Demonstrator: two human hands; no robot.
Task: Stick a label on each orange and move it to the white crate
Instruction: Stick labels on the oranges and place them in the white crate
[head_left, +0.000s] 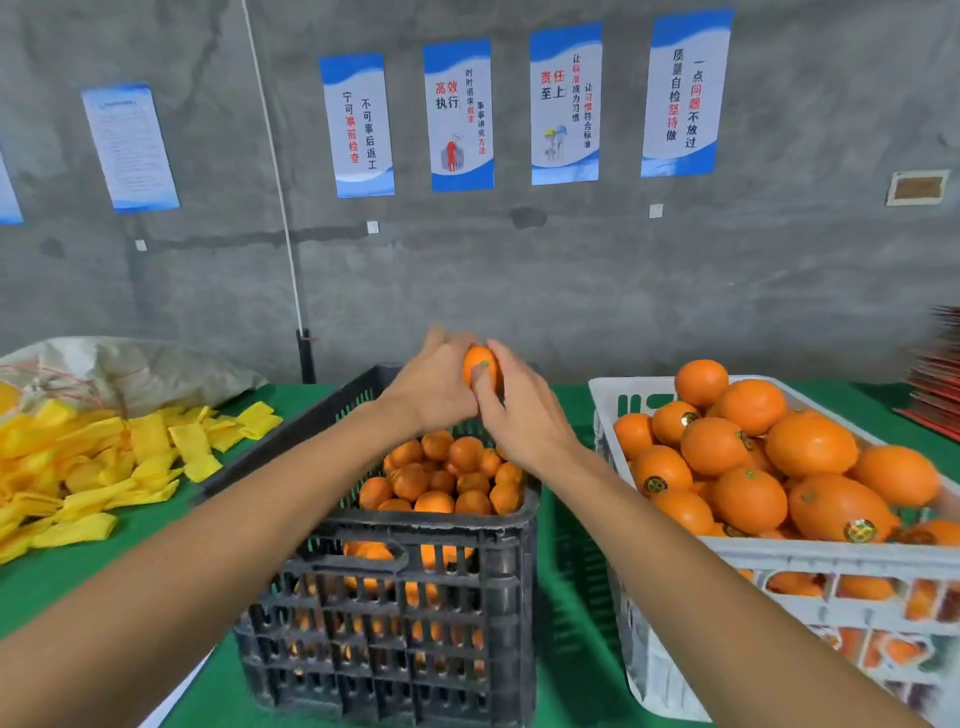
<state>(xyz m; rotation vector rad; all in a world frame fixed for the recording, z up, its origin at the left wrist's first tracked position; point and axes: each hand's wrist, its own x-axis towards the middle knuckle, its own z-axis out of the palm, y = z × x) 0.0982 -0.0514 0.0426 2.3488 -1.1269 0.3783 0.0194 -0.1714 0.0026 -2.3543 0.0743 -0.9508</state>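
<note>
An orange (479, 368) is held up above the far side of the black crate (415, 587), which is partly filled with small oranges (447, 475). My left hand (434, 384) grips it from the left. My right hand (519, 410) holds it from the right, with the thumb pressed on its front just below a small green spot. I cannot make out a label on it. The white crate (810, 558) at the right is heaped with larger oranges (753, 462), some bearing round dark stickers.
A pile of yellow foam sleeves (98, 467) lies on the green table (571, 597) at the left, beside a grey sack (130, 371). Red flat items (940, 379) are stacked at the far right. Behind stands a concrete wall with posters.
</note>
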